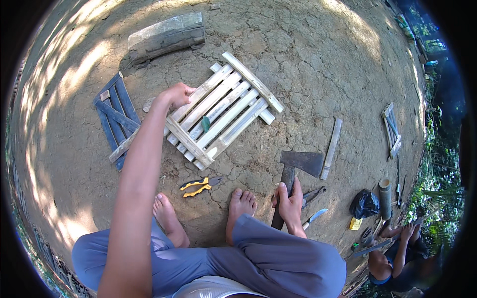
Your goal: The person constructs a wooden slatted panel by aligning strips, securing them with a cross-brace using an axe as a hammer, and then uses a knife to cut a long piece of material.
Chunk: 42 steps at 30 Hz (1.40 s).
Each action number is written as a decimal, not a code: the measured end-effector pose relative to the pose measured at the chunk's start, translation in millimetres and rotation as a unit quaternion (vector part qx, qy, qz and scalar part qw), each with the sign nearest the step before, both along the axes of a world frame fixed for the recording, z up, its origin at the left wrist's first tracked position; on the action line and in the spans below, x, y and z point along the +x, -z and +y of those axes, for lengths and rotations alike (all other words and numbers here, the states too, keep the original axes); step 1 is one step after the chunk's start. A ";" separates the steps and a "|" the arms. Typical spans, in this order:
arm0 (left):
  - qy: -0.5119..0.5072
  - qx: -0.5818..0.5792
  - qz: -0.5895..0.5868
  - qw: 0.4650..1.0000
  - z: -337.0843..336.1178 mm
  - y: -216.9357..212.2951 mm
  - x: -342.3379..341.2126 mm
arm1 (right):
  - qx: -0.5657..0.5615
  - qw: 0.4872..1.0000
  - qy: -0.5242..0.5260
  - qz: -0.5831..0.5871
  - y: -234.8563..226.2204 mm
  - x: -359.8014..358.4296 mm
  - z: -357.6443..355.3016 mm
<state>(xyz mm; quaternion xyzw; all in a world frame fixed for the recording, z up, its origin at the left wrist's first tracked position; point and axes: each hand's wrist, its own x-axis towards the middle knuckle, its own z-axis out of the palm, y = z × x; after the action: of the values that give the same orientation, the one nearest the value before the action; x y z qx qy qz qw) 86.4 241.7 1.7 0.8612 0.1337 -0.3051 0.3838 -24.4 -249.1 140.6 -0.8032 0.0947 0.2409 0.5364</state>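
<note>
The slatted panel (228,118) lies at upper centre. The axe (301,161), lower right, sits in the closed right hand (289,202), near its head, probably for control. The half-curled left hand (177,95) perhaps steadies the panel's edge; its grip I cannot tell.

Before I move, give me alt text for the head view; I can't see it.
The right hand grips an axe by its handle, while the left hand touches the left side of a slatted wooden panel. Yellow-handled pliers lie near bare feet; a darker slatted frame lies at left.
</note>
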 end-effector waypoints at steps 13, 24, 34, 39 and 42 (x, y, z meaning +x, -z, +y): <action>-0.114 0.347 -0.178 0.914 -232.0 -14.4 -23.6 | -0.177 0.957 -0.191 -0.127 -14.7 142.9 58.7; -0.135 0.318 -0.159 0.925 -233.3 -12.1 -17.5 | -0.223 0.926 -0.265 -0.152 39.6 152.2 75.9; -0.127 0.311 -0.159 0.928 -234.5 -24.8 -24.6 | -0.217 0.913 -0.268 -0.218 37.0 117.1 93.9; -0.131 0.322 -0.176 0.921 -232.6 -22.3 -16.7 | -0.232 0.921 -0.247 -0.191 53.2 131.5 92.0; -0.150 0.312 -0.170 0.923 -228.2 -18.1 -18.5 | -0.117 0.955 -0.248 -0.112 13.3 161.6 113.0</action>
<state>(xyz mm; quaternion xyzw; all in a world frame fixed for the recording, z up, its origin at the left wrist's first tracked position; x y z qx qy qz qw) 67.8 13.5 19.7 0.9461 0.2823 -0.0361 0.1542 137.2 -136.1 127.3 -0.8802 -0.1412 0.2622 0.3694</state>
